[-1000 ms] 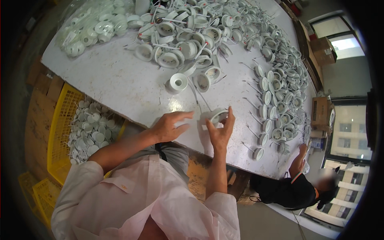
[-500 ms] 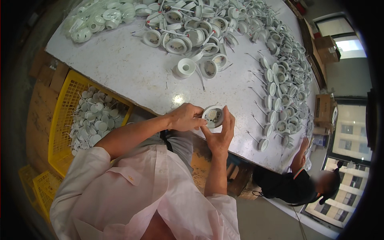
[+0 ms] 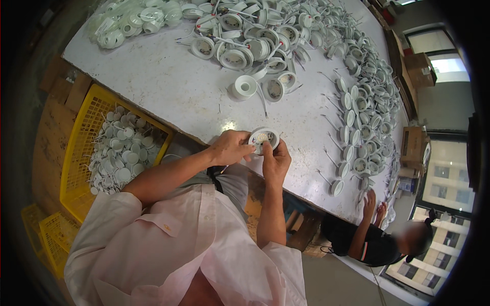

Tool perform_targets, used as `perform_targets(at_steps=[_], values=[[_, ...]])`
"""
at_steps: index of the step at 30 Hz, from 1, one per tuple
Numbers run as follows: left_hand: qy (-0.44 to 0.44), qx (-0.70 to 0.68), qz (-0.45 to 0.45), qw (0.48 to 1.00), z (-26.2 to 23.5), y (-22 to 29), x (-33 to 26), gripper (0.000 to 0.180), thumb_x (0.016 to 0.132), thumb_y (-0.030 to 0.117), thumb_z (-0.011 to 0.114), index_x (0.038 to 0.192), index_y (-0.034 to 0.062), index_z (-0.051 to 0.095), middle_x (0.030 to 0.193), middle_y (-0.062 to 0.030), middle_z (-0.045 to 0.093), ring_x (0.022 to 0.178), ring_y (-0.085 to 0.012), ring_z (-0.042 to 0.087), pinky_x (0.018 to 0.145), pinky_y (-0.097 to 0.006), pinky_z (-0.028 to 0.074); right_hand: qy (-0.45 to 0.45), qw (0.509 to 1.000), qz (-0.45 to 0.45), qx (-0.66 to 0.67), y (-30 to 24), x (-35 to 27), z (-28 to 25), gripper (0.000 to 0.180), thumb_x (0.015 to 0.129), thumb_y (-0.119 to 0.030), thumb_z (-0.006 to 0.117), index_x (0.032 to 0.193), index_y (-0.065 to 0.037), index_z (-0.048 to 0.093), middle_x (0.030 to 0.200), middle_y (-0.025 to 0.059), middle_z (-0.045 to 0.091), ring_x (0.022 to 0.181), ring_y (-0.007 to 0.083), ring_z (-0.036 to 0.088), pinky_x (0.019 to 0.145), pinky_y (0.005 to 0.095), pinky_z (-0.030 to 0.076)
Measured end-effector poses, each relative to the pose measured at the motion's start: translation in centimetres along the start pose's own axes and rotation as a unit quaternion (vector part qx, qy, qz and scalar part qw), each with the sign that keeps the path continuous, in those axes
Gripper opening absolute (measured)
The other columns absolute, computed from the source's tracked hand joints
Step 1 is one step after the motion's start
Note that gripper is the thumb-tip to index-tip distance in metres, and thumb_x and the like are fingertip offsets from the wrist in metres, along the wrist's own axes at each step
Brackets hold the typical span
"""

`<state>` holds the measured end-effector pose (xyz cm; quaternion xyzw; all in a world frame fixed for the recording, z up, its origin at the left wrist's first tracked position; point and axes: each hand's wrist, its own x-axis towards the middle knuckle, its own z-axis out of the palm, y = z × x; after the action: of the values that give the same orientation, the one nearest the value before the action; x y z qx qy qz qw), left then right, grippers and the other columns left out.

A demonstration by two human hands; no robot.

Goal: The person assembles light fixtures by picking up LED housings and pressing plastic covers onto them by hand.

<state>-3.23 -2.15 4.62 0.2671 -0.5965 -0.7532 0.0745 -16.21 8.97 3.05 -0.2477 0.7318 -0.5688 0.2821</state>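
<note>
A round white lamp housing (image 3: 263, 135) is held between my two hands above the front edge of the table, its open face turned up. Small parts on a board show inside it. My left hand (image 3: 229, 148) grips the rim from the left, fingers curled. On the other side my right hand (image 3: 276, 164) clasps the housing, and its thumb reaches over the rim onto the board. Beyond them on the table lie a white cup-shaped ring piece (image 3: 245, 87) and a loose housing (image 3: 273, 90).
Heaped white housings with wires (image 3: 255, 46) cover the far table (image 3: 153, 86). A row of lamps (image 3: 344, 135) runs along the right. Clear bags of white rings (image 3: 122, 28) lie far left. A yellow crate (image 3: 76, 168) holds round white pieces. Another person (image 3: 375, 239) sits at the right.
The housing has moved slightly left and tilted up. My right thumb has gone from the outer side into the housing. The other person's hands have lifted from the table edge.
</note>
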Motion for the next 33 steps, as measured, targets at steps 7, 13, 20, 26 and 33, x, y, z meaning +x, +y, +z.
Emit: perform_targets(at_steps=[7, 13, 20, 26, 33], values=[[0.048, -0.083, 0.027, 0.995, -1.7, -1.7, -0.9, 0.031, 0.092, 0.013, 0.057, 0.117, -0.0038, 0.054, 0.086, -0.0088, 0.064, 0.063, -0.0098, 0.062, 0.048, -0.021, 0.046, -0.023, 0.999, -0.001, -0.045, -0.6, 0.8, 2.0, 0.027, 0.086, -0.006, 0.060, 0.111, 0.004, 0.061, 0.097, 0.0074, 0.067, 0.078, 0.0093, 0.059, 0.070, 0.0241, 0.048], [0.083, -0.126, 0.016, 0.988, -5.3, -4.3, -2.2, 0.024, 0.092, 0.011, 0.056, 0.111, -0.0042, 0.054, 0.087, -0.0105, 0.064, 0.062, -0.0091, 0.060, 0.050, -0.020, 0.045, 0.016, 0.940, -0.284, -0.188, -3.1, 5.9, 3.7, 0.037, 0.075, -0.008, 0.074, 0.110, 0.000, 0.062, 0.097, 0.0133, 0.063, 0.080, 0.0231, 0.059, 0.073, 0.0322, 0.048], [0.098, -0.160, 0.002, 0.982, -6.2, -4.5, -3.5, 0.026, 0.093, 0.012, 0.056, 0.113, -0.0049, 0.053, 0.093, -0.0105, 0.064, 0.068, -0.0107, 0.062, 0.051, -0.021, 0.045, 0.000, 0.855, -0.351, -0.381, -3.7, 10.2, 8.7, 0.064, 0.064, -0.033, 0.082, 0.114, -0.001, 0.060, 0.109, 0.0177, 0.052, 0.101, 0.0350, 0.049, 0.086, 0.0420, 0.044], [0.088, -0.157, 0.014, 0.984, -6.8, -4.6, -3.2, 0.032, 0.095, 0.015, 0.055, 0.120, -0.0042, 0.050, 0.099, -0.0118, 0.064, 0.080, -0.0160, 0.066, 0.055, -0.023, 0.048, -0.004, 0.885, -0.322, -0.336, -4.4, 10.3, 9.0, 0.064, 0.063, -0.026, 0.084, 0.116, 0.000, 0.058, 0.110, 0.0188, 0.053, 0.102, 0.0348, 0.049, 0.086, 0.0420, 0.044], [0.079, -0.194, 0.036, 0.977, -6.3, -4.5, -2.9, 0.032, 0.095, 0.015, 0.055, 0.121, -0.0036, 0.050, 0.102, -0.0128, 0.064, 0.084, -0.0169, 0.066, 0.055, -0.022, 0.047, 0.003, 0.902, -0.367, -0.226, -3.7, 10.3, 8.1, 0.061, 0.064, -0.013, 0.081, 0.118, 0.001, 0.056, 0.109, 0.0188, 0.054, 0.103, 0.0340, 0.050, 0.087, 0.0397, 0.044]])
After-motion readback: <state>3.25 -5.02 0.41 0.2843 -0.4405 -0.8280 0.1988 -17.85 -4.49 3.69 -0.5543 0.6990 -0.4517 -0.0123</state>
